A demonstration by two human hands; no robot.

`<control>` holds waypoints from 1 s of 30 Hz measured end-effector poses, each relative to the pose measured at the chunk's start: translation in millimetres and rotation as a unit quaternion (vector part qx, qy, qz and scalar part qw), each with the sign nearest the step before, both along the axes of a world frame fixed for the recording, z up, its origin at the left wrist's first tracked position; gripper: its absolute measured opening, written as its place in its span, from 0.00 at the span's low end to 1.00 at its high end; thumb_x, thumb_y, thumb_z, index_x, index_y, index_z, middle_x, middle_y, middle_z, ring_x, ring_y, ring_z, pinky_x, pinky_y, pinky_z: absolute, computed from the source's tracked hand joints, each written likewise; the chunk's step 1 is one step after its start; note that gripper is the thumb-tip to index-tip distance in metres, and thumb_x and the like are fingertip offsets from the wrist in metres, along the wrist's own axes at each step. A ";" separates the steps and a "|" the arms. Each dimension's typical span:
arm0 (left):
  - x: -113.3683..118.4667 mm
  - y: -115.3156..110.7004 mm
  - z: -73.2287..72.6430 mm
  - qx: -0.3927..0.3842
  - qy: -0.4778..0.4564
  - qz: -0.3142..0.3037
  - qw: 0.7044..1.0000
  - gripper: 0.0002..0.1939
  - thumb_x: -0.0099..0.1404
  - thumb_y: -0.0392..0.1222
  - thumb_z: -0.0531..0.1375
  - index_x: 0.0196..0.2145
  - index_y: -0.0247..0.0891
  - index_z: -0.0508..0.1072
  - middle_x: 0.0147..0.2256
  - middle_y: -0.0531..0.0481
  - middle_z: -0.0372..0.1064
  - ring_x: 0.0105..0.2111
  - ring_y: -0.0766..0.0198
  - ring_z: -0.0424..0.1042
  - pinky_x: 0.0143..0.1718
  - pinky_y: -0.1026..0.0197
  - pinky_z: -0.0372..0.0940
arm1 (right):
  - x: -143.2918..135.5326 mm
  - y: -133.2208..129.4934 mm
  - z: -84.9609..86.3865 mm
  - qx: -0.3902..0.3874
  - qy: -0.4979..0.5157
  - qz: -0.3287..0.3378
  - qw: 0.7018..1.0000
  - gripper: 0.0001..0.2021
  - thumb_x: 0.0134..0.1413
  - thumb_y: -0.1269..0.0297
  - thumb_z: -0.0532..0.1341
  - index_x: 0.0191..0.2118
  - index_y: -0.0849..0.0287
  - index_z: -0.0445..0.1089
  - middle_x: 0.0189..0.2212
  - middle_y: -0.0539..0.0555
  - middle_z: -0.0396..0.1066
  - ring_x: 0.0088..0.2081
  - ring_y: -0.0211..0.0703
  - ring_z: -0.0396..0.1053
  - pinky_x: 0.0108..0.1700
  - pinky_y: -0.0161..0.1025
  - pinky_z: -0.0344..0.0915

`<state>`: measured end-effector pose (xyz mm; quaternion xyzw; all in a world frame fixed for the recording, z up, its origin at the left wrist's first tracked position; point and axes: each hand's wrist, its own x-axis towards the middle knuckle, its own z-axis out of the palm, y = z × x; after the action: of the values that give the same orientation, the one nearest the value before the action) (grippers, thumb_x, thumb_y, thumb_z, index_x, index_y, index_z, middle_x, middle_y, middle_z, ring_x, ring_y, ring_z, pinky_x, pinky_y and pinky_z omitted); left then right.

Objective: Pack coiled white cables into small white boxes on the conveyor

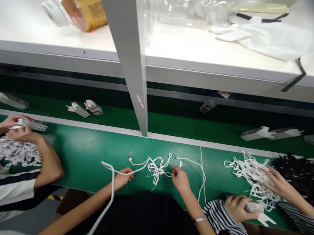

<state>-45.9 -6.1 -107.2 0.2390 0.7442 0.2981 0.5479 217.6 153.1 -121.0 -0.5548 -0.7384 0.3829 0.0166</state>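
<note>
A loose tangle of white charging cables (157,170) lies on the green bench in front of me. My left hand (124,178), left of the tangle, is closed with thumb and fingers round a white strand that runs toward it. My right hand (180,179), on the other side, has its fingertips pinched at a strand of the same tangle; the exact grip is partly hidden. A white plug (180,163) shows just above those fingers. To the left of the tangle lies another plug end (130,159). A single white cable (202,171) curves down the bench at right.
A co-worker's hands (23,129) at left hold a white box above small white parts. At right, another person's hands (239,208) are by a white cable heap (254,175) and black pile (297,176). A post (133,62) supports the shelf. Boxes (77,109) lie behind the rail.
</note>
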 end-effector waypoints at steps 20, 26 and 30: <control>-114.8 12.4 111.0 0.055 0.213 0.011 0.975 0.20 0.64 0.56 0.57 0.41 0.40 0.81 0.37 0.48 0.77 0.37 0.59 0.74 0.38 0.63 0.67 | -106.6 21.1 81.1 0.041 0.060 0.223 0.972 0.21 0.68 0.63 0.48 0.54 0.62 0.75 0.43 0.61 0.74 0.46 0.48 0.72 0.51 0.41 0.65; -44.4 57.9 178.8 0.193 0.114 -0.161 0.961 0.22 0.57 0.49 0.70 0.49 0.41 0.79 0.31 0.52 0.74 0.30 0.65 0.72 0.33 0.66 0.65 | -124.3 -3.1 166.1 -0.107 0.279 0.095 0.950 0.12 0.56 0.56 0.64 0.38 0.59 0.79 0.31 0.56 0.75 0.31 0.44 0.71 0.35 0.39 0.67; -9.9 61.0 184.7 0.245 0.138 -0.180 0.943 0.04 0.58 0.40 0.68 0.30 0.37 0.81 0.25 0.53 0.68 0.28 0.67 0.69 0.29 0.68 0.60 | -119.3 -18.3 192.7 -0.273 0.364 -0.071 0.888 0.15 0.44 0.55 0.73 0.35 0.60 0.77 0.28 0.53 0.76 0.29 0.40 0.72 0.33 0.35 0.69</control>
<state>-55.8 54.9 77.5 0.5344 0.6610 0.3322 0.4089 98.3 134.7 71.7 -0.4103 -0.5055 0.7421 0.1595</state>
